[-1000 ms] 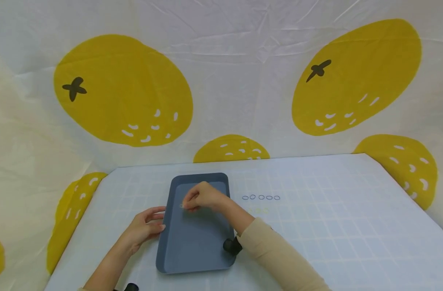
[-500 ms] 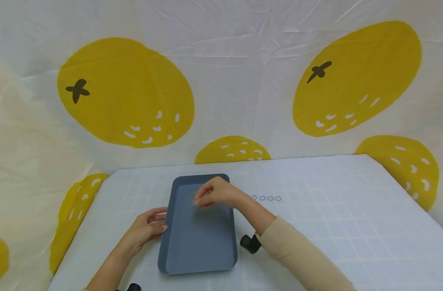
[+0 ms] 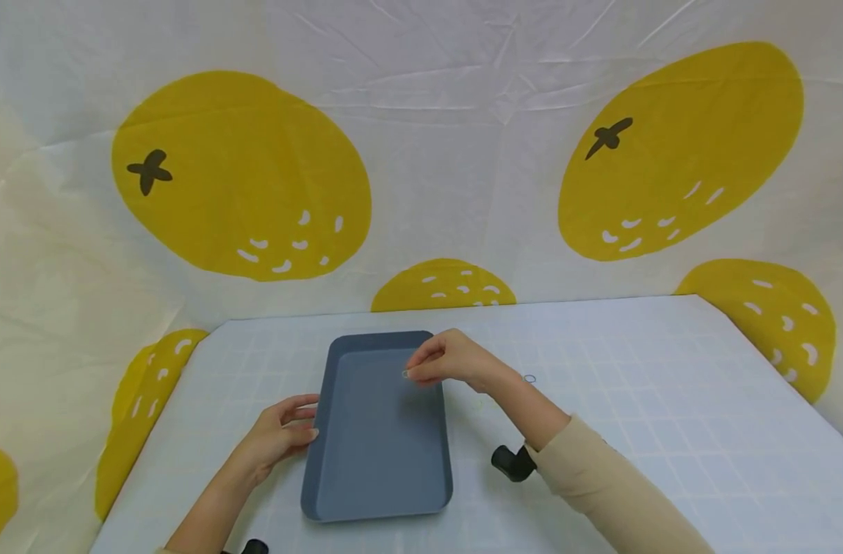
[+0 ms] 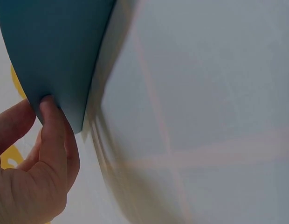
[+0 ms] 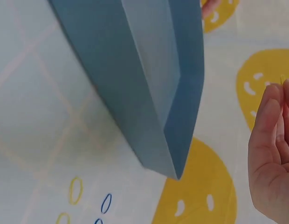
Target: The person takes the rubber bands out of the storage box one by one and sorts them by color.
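Table [image 3: 636, 400] w/ tray [image 3: 376, 469], rings [image 3: 529, 378]

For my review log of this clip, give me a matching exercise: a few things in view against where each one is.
Things:
1. left hand
2. right hand
3. blue tray
4. small blue ring

Places:
A. flat on the gridded table
B. lying on the table to the right of the right hand
C. resting on the tray's left rim
D. raised over the tray's far right corner, fingers pinched together

Pairs: 1-C, 2-D, 3-A, 4-B
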Demonstrator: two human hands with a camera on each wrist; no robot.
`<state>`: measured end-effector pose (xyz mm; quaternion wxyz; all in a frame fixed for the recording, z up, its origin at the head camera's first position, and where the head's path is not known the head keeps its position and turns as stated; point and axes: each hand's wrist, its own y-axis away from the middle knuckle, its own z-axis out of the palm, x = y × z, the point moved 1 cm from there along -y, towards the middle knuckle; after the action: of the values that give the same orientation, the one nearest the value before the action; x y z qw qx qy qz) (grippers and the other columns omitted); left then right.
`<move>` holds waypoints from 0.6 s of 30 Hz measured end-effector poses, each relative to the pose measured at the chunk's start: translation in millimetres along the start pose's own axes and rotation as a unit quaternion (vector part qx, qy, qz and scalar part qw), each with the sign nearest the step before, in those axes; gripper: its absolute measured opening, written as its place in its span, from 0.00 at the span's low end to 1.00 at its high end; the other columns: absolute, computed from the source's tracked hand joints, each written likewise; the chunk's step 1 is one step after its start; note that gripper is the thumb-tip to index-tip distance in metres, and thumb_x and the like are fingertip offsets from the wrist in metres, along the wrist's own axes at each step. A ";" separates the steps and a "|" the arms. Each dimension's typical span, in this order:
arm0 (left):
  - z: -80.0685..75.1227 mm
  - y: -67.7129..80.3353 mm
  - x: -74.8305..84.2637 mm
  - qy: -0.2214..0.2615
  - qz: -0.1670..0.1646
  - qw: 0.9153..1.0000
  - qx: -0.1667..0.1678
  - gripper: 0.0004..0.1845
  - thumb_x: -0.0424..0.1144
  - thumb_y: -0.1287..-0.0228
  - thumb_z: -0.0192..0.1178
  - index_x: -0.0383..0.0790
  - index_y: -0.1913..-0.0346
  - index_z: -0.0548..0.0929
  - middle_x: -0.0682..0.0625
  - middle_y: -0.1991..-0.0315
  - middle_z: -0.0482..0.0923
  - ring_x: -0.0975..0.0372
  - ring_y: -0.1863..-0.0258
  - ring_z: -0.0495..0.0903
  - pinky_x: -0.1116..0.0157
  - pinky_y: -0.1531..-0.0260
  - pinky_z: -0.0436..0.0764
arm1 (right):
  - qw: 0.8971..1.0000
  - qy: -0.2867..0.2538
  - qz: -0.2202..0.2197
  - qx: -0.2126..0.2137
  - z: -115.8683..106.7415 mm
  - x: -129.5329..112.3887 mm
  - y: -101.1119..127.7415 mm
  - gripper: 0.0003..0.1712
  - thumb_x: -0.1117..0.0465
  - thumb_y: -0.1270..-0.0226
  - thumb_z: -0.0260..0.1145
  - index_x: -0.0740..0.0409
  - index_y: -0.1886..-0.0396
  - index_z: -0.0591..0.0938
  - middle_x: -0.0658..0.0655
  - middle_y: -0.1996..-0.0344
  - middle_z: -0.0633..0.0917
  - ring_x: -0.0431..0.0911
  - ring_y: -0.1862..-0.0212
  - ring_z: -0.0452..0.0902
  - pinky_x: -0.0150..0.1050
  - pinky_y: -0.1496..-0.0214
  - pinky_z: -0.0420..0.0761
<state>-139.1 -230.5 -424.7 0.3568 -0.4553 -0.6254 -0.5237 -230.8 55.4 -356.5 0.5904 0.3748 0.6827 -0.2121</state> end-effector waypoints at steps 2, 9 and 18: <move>0.1 0.1 0.2 0.002 0.000 1.000 -0.001 0.32 0.20 0.47 0.59 0.28 0.36 0.65 0.31 0.43 0.68 0.55 0.53 0.77 0.62 0.64 0.80 | 1.000 -0.003 0.003 0.006 -4.4 1.3 3.2 0.10 0.65 0.43 0.69 0.68 0.63 0.84 0.59 0.66 0.86 0.48 0.65 0.83 0.48 0.54 0.79; -0.1 -0.4 -0.5 0.001 0.001 1.000 -0.003 0.32 0.20 0.47 0.59 0.28 0.36 0.65 0.30 0.43 0.68 0.54 0.52 0.76 0.61 0.64 0.80 | 1.000 -0.008 0.003 0.019 -16.6 7.0 14.7 0.11 0.64 0.43 0.69 0.67 0.63 0.84 0.64 0.67 0.85 0.56 0.66 0.80 0.47 0.58 0.80; -0.6 -0.5 -0.2 0.001 -0.002 1.000 0.001 0.32 0.20 0.47 0.59 0.28 0.36 0.65 0.31 0.44 0.69 0.55 0.54 0.77 0.61 0.64 0.80 | 0.999 -0.023 0.004 0.035 -26.7 14.5 25.9 0.12 0.64 0.44 0.68 0.69 0.63 0.83 0.63 0.69 0.85 0.56 0.67 0.80 0.44 0.60 0.81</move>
<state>-139.5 -231.2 -425.0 0.3568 -0.4537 -0.6265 -0.5239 -228.7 95.0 -360.9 0.5932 0.3926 0.6599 -0.2421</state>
